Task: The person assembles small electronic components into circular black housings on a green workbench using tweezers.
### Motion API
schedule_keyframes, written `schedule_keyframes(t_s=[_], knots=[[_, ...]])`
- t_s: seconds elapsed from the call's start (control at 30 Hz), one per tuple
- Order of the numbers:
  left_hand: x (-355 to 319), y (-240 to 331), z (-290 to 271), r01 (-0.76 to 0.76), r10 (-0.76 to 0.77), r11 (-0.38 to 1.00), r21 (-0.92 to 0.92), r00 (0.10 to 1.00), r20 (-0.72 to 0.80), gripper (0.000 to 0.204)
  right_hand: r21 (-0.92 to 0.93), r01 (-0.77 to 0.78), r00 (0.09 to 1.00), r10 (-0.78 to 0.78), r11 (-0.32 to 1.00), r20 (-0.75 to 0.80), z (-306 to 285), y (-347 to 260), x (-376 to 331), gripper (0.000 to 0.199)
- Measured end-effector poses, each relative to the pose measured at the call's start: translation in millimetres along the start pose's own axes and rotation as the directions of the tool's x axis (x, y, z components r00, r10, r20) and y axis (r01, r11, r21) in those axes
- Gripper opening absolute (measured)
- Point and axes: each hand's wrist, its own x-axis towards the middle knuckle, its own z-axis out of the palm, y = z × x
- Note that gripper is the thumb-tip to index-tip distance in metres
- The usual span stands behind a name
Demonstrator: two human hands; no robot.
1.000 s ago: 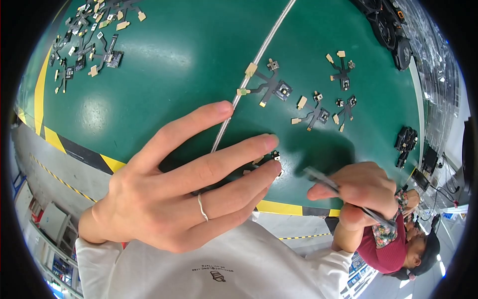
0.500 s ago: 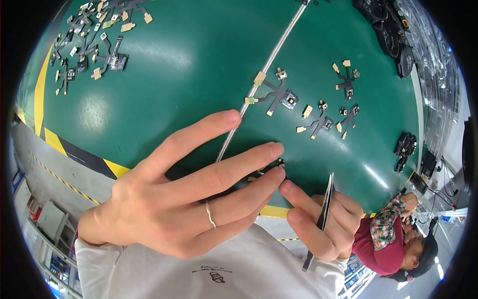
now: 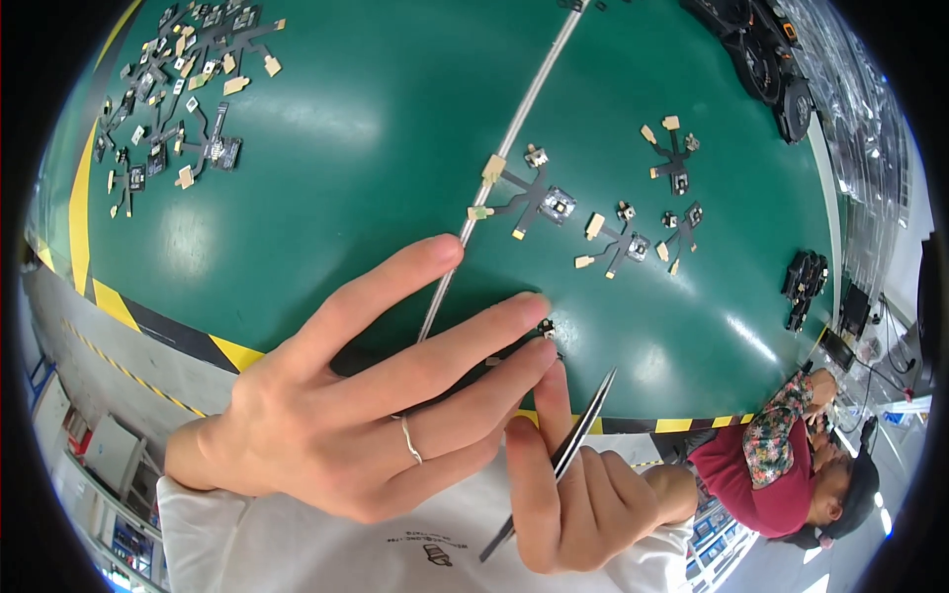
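Observation:
My left hand (image 3: 346,415) lies palm down with its fingers stretched and spread at the table's near edge. Under its fingertips is a small flexible circuit piece (image 3: 546,328), mostly hidden, with a little dark component showing. The index fingertip rests by a thin silvery strip (image 3: 529,99). My right hand (image 3: 583,504) is closed on a pair of dark metal tweezers (image 3: 581,430), tips pointing up and away. Its index fingertip meets the left fingers beside that circuit piece. Just beyond lies a branched flexible circuit (image 3: 534,198) with tan tabs, two of them on the strip.
More branched circuits (image 3: 623,242) lie to the right, and a heap of them (image 3: 183,89) at the far left. Black moulded parts (image 3: 756,64) and clear plastic bags (image 3: 855,109) line the right side. A co-worker in a red top (image 3: 746,479) sits at the right.
My right hand has moved left, and the tweezers with it, and has turned so its index finger points up beside the left fingertips. The left hand stays spread; the whole view has shifted slightly.

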Motion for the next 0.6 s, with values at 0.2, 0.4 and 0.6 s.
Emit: schedule_keyframes(t_s=[0.2,0.4,0.6], knots=[[-1.6,-1.1,-4.8,0.012,-0.012,0.999,-0.030,1.000,0.006,0.013,0.413,-0.318,0.948,0.295,0.854,0.120,-8.5,6.2,1.2,0.005],[-3.0,1.9,6.2,0.031,-0.035,0.998,-0.052,0.996,-0.083,0.014,0.870,-0.485,0.706,0.625,0.085,0.332,-4.4,10.0,-36.8,0.028],[-3.1,1.8,2.9,0.031,-0.033,0.999,-0.030,0.997,-0.068,0.014,0.879,-0.435,0.760,0.604,0.195,0.242,3.4,7.5,-35.0,0.028]])
